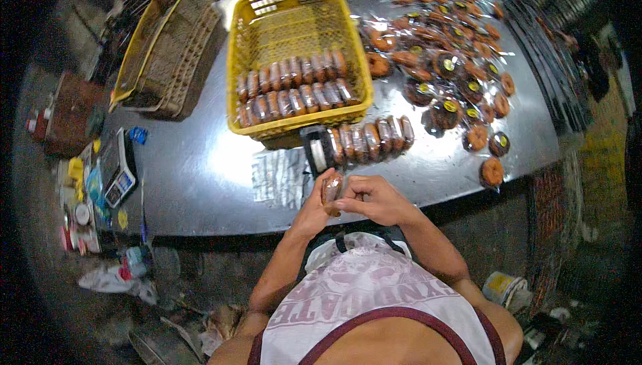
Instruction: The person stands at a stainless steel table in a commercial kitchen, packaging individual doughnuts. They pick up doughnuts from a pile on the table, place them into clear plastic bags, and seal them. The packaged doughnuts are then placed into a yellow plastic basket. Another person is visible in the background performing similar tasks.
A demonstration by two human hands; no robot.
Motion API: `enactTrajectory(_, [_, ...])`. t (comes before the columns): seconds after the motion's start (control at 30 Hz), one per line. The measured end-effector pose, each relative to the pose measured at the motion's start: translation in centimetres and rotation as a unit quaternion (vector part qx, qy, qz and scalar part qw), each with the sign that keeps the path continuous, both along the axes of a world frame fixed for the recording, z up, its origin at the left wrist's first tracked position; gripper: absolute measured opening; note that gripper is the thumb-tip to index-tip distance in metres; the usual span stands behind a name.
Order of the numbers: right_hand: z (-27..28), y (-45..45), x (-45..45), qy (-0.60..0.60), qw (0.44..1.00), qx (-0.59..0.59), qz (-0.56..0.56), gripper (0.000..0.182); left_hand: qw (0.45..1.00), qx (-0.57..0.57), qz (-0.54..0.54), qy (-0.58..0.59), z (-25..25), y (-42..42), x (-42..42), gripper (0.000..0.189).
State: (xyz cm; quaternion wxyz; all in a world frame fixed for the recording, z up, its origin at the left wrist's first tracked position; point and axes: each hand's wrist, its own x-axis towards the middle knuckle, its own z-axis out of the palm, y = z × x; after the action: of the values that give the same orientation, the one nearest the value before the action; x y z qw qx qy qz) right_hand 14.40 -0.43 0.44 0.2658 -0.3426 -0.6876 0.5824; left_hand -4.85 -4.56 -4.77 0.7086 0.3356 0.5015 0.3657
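Near the front edge of the metal table, my left hand (315, 209) holds a doughnut in clear plastic wrap (332, 189) on its edge. My right hand (373, 199) is at the doughnut's right side, its thumb and finger touching the wrap, the fingers curled. Just beyond my hands stands a black tape dispenser (317, 152). A row of wrapped doughnuts (372, 139) stands on edge to its right. Behind it, a yellow plastic crate (365, 71) holds two rows of wrapped doughnuts. Many wrapped doughnuts (446, 69), some with yellow labels, lie loosely on the right.
A second yellow crate (150, 44) stands tilted at the table's left. A digital scale (120, 184) and a crumpled blue wrapper (138, 135) lie at the left end. A striped cloth or sheet (278, 177) lies left of my hands. The metal table's front edge (215, 235) runs before me.
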Motion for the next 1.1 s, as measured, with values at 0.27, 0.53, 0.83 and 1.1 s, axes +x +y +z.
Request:
enactTrajectory(0.27, [-4.0,-0.2,8.1,-0.08,0.971,0.154,-0.165,0.07,0.929,-0.169,-0.161,-0.288,0.1,2.8,3.9,0.054])
enactTrajectory(0.53, [-7.8,3.1,13.5,-0.061,0.815,0.257,-0.515,0.057,0.99,0.103,0.004,0.096,3.2,10.1,12.3,0.039])
enactTrajectory(0.83, [-16.6,4.1,15.6,-0.284,0.901,0.125,-0.304,0.067,0.579,0.539,-0.283,0.542,-4.0,18.8,33.3,0.068])
enactTrajectory(1.1, [-14.2,0.4,19.5,-0.213,0.806,0.119,-0.539,0.09,0.776,0.407,-0.255,0.408,-3.9,22.2,31.0,0.024])
